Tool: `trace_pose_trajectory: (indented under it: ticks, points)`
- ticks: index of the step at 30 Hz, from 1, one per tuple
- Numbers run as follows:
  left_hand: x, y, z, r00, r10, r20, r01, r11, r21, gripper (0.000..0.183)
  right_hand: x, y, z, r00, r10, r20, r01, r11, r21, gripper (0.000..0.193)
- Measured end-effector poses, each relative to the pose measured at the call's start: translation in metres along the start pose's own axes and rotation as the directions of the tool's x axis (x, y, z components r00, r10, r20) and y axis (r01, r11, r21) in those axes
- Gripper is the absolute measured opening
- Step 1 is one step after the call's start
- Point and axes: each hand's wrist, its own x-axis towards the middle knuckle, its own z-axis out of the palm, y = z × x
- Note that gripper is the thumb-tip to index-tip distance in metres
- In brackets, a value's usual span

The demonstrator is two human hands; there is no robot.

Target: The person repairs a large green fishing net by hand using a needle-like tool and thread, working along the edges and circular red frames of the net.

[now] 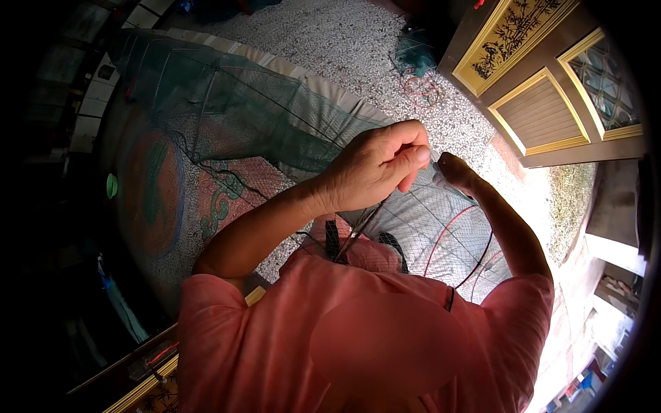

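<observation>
My left hand (385,160) is raised in front of my chest, fingers curled in and thumb pressed to them. Whatever it pinches is too small or hidden to name. Beside it on the right, my right hand (456,172) is closed in a fist at the edge of a fine mesh net (447,213), which appears gripped in it; the fingers are partly in shadow. This net hangs below the hands over pale cloth, with a red hoop (431,249) and a dark hoop (482,256) in it. Dark cords (359,230) run down beneath my left hand.
A long dark green net (255,103) with ribs stretches across the floor to the far left, along pale cloth (330,93). Another green net bundle (416,51) lies farther off, near a small reddish ring (421,91). A brown panelled door (544,103) stands at the right.
</observation>
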Motion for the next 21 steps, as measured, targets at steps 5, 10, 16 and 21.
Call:
trace_pose_trajectory:
  ticks: [5,10,16,21]
  points:
    - [-0.029,0.015,0.007,0.998,0.049,-0.044,-0.045,0.996,0.083,0.017,-0.022,-0.016,-0.038,0.974,0.049,-0.222,0.033,0.936,0.351,0.021]
    - [-0.059,0.011,0.013,0.977,0.215,-0.017,-0.203,0.945,0.258,0.015,-0.062,-0.039,-0.076,0.903,0.064,-0.425,0.179,0.843,0.508,0.024]
    - [-0.1,-0.044,0.01,0.977,0.192,0.095,-0.214,0.891,0.4,0.01,-0.065,-0.034,-0.055,0.707,0.116,-0.697,0.263,0.872,0.412,0.029]
    - [-0.122,-0.104,0.012,0.979,0.172,0.105,-0.195,0.943,0.27,0.007,-0.074,-0.047,-0.022,0.616,0.178,-0.767,0.157,0.927,0.342,0.037]
